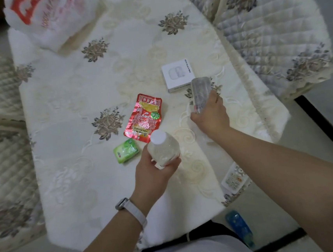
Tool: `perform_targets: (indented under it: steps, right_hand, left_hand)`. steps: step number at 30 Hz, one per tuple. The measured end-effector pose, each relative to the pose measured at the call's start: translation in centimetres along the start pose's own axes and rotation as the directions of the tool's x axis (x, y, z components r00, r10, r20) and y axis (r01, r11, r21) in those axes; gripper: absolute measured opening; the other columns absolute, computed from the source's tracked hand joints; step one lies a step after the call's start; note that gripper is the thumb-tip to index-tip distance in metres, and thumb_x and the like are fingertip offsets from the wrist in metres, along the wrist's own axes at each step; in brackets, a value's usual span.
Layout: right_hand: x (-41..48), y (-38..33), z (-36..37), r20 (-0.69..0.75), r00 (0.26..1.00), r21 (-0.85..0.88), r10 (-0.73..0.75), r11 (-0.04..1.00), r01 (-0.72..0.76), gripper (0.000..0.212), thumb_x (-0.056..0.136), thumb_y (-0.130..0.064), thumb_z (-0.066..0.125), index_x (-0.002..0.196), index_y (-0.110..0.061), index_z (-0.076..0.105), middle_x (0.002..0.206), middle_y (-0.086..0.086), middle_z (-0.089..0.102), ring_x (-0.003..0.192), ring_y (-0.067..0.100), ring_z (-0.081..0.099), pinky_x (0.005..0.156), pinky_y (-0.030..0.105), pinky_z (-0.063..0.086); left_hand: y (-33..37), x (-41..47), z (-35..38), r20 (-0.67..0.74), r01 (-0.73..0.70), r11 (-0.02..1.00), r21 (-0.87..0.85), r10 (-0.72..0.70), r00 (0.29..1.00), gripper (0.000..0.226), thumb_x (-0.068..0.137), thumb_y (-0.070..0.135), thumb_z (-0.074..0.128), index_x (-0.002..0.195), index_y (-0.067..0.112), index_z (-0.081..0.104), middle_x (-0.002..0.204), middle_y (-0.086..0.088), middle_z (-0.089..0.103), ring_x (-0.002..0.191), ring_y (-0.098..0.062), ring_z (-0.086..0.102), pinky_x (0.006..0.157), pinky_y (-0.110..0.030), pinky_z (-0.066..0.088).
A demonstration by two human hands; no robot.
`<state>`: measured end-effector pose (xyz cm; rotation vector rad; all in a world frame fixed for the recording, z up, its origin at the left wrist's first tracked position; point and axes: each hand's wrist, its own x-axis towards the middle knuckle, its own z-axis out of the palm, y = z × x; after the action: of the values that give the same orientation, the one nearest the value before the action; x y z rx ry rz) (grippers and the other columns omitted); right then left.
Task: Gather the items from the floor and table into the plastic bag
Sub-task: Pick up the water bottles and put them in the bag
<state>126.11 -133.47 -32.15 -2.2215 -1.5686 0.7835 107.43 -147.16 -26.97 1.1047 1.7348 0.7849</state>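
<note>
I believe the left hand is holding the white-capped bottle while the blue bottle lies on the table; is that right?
Not quite: the head view shows the blue bottle on the floor, below the table edge. The left hand does hold the white-capped bottle.

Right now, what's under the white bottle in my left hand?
The white bottle, held in your left hand, covers the lower corner of the red snack packet. The green packet lies beside it, uncovered. The tablecloth directly beneath is hidden.

Soft, even indoor light; faint shadows; overall slight blur; wide-angle bending at edges.
</note>
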Motion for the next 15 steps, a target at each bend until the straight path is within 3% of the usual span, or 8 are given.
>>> perform_targets:
  steps: [3, 7, 15]
  right_hand:
    - [0.3, 0.2, -0.2, 0.017, 1.000, 0.028, 0.007, 1.000, -0.008, 0.091, 0.083, -0.033, 0.067, 0.152, -0.006, 0.014, 0.144, 0.020, 0.036, 0.122, 0.039, 0.046, 0.082, 0.040, 0.042]
    - [0.1, 1.0, -0.8, 0.029, 1.000, 0.195, -0.003, 0.981, -0.002, 0.084, 0.079, -0.036, 0.067, 0.148, -0.011, 0.027, 0.137, 0.015, 0.046, 0.119, 0.034, 0.051, 0.087, 0.039, 0.044]
    - [-5.7, -0.8, -1.6, 0.040, 0.990, 0.466, -0.133, 0.879, 0.099, 0.072, 0.071, -0.032, 0.075, 0.134, -0.024, 0.041, 0.111, -0.003, 0.054, 0.089, 0.014, 0.058, 0.066, 0.025, 0.042]
  left_hand:
    - [0.4, -0.3, 0.0, -0.054, 0.048, 0.997, -0.060, -0.051, 0.997, 0.056, 0.068, 0.024, 0.089, 0.116, 0.033, 0.061, 0.103, 0.019, 0.072, 0.093, 0.002, 0.068, 0.073, -0.014, 0.052]
    - [1.0, -1.1, -0.9, -0.106, 0.068, 0.993, -0.094, -0.078, 0.991, 0.052, 0.070, 0.017, 0.088, 0.113, 0.032, 0.063, 0.099, 0.020, 0.073, 0.089, 0.002, 0.068, 0.070, -0.014, 0.053]
    - [1.2, -2.2, -4.9, -0.187, 0.041, 0.998, -0.046, -0.049, 0.981, 0.053, 0.071, 0.022, 0.088, 0.115, 0.032, 0.061, 0.104, 0.014, 0.071, 0.092, 0.001, 0.067, 0.076, -0.021, 0.053]
